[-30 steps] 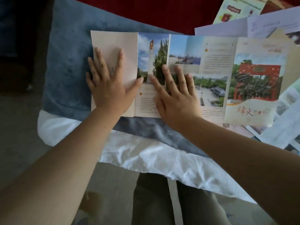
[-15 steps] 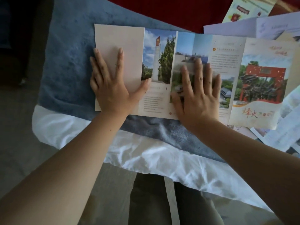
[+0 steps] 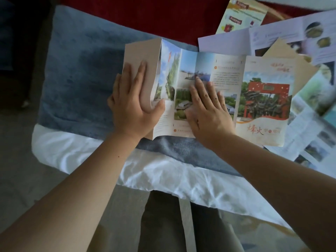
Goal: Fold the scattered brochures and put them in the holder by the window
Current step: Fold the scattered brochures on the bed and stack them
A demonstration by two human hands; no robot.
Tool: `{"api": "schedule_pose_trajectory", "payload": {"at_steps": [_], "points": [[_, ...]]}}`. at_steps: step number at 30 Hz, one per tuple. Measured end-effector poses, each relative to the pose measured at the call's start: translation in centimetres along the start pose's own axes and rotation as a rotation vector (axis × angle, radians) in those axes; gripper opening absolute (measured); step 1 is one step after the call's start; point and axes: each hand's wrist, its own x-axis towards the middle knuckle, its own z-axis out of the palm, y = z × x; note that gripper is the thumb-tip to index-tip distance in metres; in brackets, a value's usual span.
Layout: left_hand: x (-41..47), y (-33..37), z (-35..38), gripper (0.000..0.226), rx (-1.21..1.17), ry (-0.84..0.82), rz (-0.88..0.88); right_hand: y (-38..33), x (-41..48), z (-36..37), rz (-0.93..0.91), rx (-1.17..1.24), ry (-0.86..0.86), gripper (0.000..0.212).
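We're working the leftmost panel of the big brochure up off the blue blanket

Our left hand is sitting at the brochure's left end with the plain beige panel curling up and over the fingers, thumb hooked round the panel's front edge, so it's loosely gripping that flap; our right hand is lying flat and spread on the photo panels just beside it, pinning the sheet down. The rest of the brochure is stretching off to the right, red gate picture face up, touching the loose leaflets piled there. Half a second back that beige panel was lying flat under our left palm, now it's tilting up along its crease, and the view is sitting further left
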Motion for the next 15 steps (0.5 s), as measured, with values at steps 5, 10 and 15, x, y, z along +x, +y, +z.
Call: {"api": "schedule_pose_trajectory", "payload": {"at_steps": [5, 10, 15], "points": [[-0.8, 4.6, -0.4, 0.095, -0.213, 0.041, -0.068, 3.2, -2.7, -2.1, 0.086, -0.072, 0.045, 0.064], [-1.5, 9.6, -0.1, 0.103, -0.168, -0.116, -0.060, 7.8, -6.3, -4.0, 0.292, -0.106, -0.103, 0.071], [-2.2, 10.3, 1.7, 0.116, -0.042, -0.302, -0.068, 9.1, -7.9, -4.1, 0.226, -0.032, -0.164, 0.069]]}}
